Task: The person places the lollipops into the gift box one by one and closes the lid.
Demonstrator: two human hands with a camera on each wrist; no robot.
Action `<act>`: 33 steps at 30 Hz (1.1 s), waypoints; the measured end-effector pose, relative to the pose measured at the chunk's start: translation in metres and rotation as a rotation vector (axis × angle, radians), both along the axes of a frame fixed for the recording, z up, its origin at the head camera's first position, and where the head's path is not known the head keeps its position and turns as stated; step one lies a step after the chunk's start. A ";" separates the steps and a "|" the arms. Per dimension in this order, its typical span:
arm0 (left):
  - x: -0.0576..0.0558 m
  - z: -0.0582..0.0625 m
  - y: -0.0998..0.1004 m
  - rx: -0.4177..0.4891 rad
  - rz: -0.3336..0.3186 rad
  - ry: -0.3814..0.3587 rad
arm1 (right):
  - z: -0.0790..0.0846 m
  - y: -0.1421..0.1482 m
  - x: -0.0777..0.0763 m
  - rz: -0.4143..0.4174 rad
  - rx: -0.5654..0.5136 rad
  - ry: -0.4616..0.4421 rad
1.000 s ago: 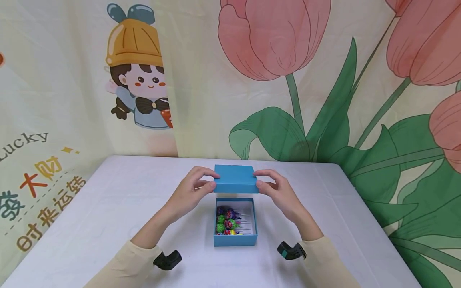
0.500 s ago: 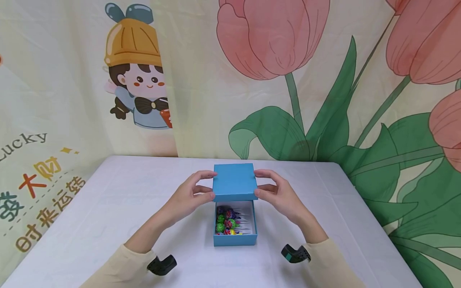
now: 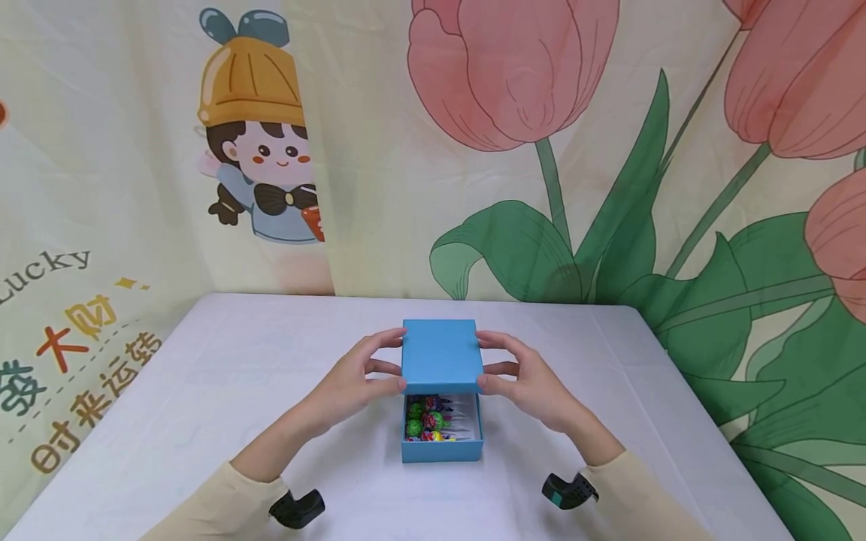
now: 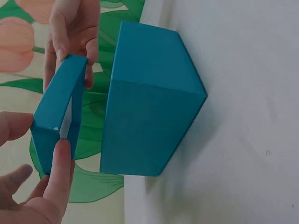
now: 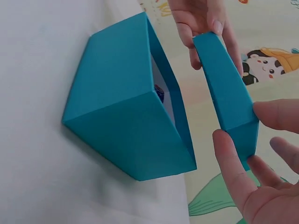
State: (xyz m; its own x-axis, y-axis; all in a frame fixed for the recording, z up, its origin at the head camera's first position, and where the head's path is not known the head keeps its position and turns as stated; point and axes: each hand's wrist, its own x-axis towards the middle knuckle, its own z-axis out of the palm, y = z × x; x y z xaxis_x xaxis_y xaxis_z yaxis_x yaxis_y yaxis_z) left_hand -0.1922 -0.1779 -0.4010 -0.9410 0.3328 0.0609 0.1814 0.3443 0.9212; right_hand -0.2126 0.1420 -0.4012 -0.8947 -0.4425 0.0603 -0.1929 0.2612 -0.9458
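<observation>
A blue box lid (image 3: 443,353) is held level by both hands above a blue box (image 3: 442,451). My left hand (image 3: 358,379) pinches the lid's left side between thumb and fingers. On the opposite side, my right hand (image 3: 528,379) grips it the same way. In both wrist views the lid (image 4: 58,100) hangs apart from the box (image 5: 121,102), with a gap between them. Several lollipops (image 3: 431,421) in green, red and purple wrappers lie inside the box, sticks toward the right. The lid covers the box's far part in the head view.
The box stands on a table with a white cloth (image 3: 284,338). Behind it hangs a printed curtain (image 3: 379,188) with tulips and a cartoon child. A black wrist device (image 3: 298,509) sits near the left cuff, another black wrist device (image 3: 570,491) near the right.
Both hands have brought the lid toward the person, and it now hides more of the box's far side. It was tilted a second ago and shows more of its top now.
</observation>
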 end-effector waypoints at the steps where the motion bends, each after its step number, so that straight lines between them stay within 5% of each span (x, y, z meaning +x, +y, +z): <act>1: 0.000 -0.001 0.001 -0.008 0.007 -0.006 | -0.001 0.000 0.000 -0.002 0.008 0.001; 12: 0.003 -0.003 0.003 -0.028 0.001 -0.049 | 0.001 0.000 0.006 -0.072 0.091 -0.060; 33: 0.011 -0.009 0.004 0.017 0.005 -0.195 | -0.004 0.006 0.013 -0.015 0.074 -0.186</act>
State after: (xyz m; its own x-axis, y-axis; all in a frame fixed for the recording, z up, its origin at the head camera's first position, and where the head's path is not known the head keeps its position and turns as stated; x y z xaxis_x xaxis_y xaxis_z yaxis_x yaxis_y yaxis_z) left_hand -0.1816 -0.1740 -0.4101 -0.9372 0.3286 -0.1172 -0.0028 0.3289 0.9444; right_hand -0.2000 0.1482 -0.4048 -0.8938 -0.4265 -0.1389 -0.0125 0.3333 -0.9427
